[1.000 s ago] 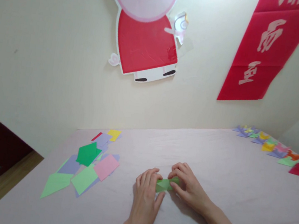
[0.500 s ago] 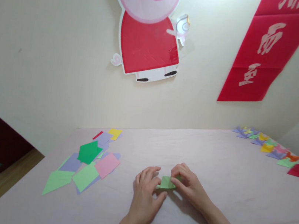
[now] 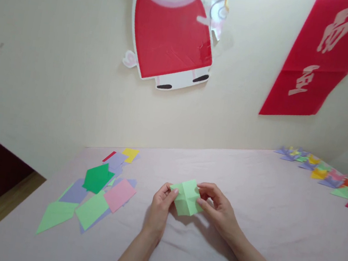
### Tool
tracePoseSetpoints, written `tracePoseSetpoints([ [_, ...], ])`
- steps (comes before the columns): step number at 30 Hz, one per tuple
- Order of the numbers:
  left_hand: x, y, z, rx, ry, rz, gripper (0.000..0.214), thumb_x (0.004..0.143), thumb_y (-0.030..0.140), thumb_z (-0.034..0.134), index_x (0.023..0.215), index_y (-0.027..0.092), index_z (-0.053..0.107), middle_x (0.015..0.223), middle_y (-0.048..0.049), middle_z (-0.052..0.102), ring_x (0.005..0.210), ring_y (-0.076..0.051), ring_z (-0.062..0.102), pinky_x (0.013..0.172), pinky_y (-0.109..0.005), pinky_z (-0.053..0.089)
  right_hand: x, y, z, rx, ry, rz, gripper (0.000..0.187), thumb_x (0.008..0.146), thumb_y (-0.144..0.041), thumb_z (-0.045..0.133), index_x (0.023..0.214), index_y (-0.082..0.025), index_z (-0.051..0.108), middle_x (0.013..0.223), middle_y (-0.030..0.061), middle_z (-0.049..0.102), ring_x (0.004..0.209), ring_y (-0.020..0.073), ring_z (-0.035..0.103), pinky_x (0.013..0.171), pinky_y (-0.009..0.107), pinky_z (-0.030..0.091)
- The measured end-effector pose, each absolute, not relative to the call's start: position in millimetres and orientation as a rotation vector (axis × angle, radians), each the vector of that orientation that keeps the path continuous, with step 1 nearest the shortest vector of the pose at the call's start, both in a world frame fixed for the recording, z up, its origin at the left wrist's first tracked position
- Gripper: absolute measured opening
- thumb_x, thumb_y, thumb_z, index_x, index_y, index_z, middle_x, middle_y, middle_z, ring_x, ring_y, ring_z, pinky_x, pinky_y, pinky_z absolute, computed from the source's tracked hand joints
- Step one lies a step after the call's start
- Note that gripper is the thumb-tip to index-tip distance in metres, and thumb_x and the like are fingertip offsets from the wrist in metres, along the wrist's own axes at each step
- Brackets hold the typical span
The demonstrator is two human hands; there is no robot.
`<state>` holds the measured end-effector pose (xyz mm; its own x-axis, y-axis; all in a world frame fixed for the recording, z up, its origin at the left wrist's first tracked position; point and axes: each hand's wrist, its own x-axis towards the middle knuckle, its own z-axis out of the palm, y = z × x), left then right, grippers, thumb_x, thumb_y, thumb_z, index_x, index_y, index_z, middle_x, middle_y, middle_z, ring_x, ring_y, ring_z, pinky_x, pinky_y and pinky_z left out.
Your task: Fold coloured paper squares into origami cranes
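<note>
A light green square of origami paper (image 3: 188, 197) is spread out between my hands, with crossing crease lines over its face. My left hand (image 3: 161, 205) pinches its left corner, thumb on top and fingers curled beneath. At the right edge, my right hand (image 3: 218, 207) holds the sheet between thumb and fingers. The paper looks tilted and slightly raised above the pale pink cloth (image 3: 171, 256), casting a shadow there.
Loose paper sheets lie at left, among them a green one (image 3: 98, 178), a pink one (image 3: 120, 195) and a yellow one (image 3: 130, 155). A row of folded coloured paper pieces (image 3: 319, 173) runs along the right edge. Behind stands a wall with a cartoon cutout (image 3: 173, 38) and a red banner (image 3: 317, 69).
The green paper, folded narrow before, is now opened out to a creased square. My left hand has gone from spread beside it to pinching its corner. The view has shifted slightly.
</note>
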<state>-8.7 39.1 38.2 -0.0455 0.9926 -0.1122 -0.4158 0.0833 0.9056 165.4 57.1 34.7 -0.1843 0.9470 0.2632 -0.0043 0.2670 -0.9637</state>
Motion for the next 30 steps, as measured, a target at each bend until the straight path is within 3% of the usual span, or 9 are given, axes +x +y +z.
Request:
tracePoseSetpoints([
  [2,-11.2,39.2,35.6,0.771,0.979,1.361,0.03,0.081,0.042,0.071,0.086,0.017,0.054,0.074,0.0029,0.059,0.064,-0.01,0.052,0.06,-0.019,0.041,165.2,58.3,34.3,-0.97,-1.566,1.04,0.018,0.082,-0.03,0.065,0.098,-0.022,0.07,0.088,0.0042,0.066,0.08,0.0185,0.058,0.076,0.031,0.047],
  [5,-11.6,36.6,32.7,0.787,0.975,1.34,0.034,0.082,0.041,0.071,0.101,0.019,0.052,0.074,0.0029,0.061,0.062,-0.01,0.054,0.059,-0.019,0.043,165.7,59.1,34.5,-0.994,-1.645,0.95,0.016,0.085,-0.025,0.061,0.096,-0.023,0.072,0.089,0.0045,0.067,0.084,0.0199,0.058,0.079,0.033,0.046],
  [10,-4.7,31.8,33.7,0.885,0.904,1.263,0.08,0.073,0.03,0.08,0.137,0.022,0.031,0.103,-0.0075,0.068,0.087,-0.018,0.065,0.078,-0.029,0.051,167.6,60.2,33.0,-0.976,-1.676,0.802,0.015,0.088,-0.019,0.059,0.097,-0.024,0.07,0.091,0.0041,0.067,0.09,0.021,0.056,0.08,0.034,0.044],
  [14,-3.4,32.4,35.1,0.88,0.907,1.258,0.088,0.07,0.026,0.082,0.141,0.024,0.03,0.113,-0.0085,0.064,0.092,-0.018,0.065,0.08,-0.028,0.052,167.2,59.6,31.5,-0.938,-1.723,0.686,0.014,0.088,-0.016,0.061,0.094,-0.025,0.069,0.09,0.0033,0.066,0.091,0.0212,0.055,0.083,0.035,0.043],
  [21,-3.1,34.1,33.1,0.866,0.942,1.277,0.078,0.064,0.027,0.085,0.133,0.029,0.048,0.139,-0.0102,0.047,0.101,-0.02,0.064,0.082,-0.03,0.054,164.5,55.1,32.2,-0.959,-1.727,0.564,0.011,0.087,-0.014,0.061,0.086,-0.023,0.067,0.087,0.0028,0.054,0.088,0.0193,0.054,0.08,0.031,0.043],
  [26,-2.2,32.2,27.8,1.064,0.998,1.299,0.036,0.071,0.029,0.079,0.104,0.022,0.068,0.152,-0.0089,0.035,0.102,-0.021,0.063,0.088,-0.033,0.052,158.7,52.0,33.7,-0.864,-1.762,0.707,0.012,0.089,-0.011,0.056,0.088,-0.022,0.062,0.086,0.0021,0.058,0.077,0.015,0.056,0.063,0.024,0.043],
  [30,-4.8,31.4,25.0,1.277,1.137,1.301,0.019,0.078,0.031,0.073,0.095,0.022,0.072,0.152,-0.0087,0.034,0.117,-0.026,0.055,0.094,-0.036,0.048,157.3,51.0,35.2,-0.843,-1.741,0.753,0.011,0.09,-0.012,0.056,0.087,-0.022,0.063,0.081,0.0013,0.058,0.074,0.0147,0.056,0.065,0.025,0.043],
])
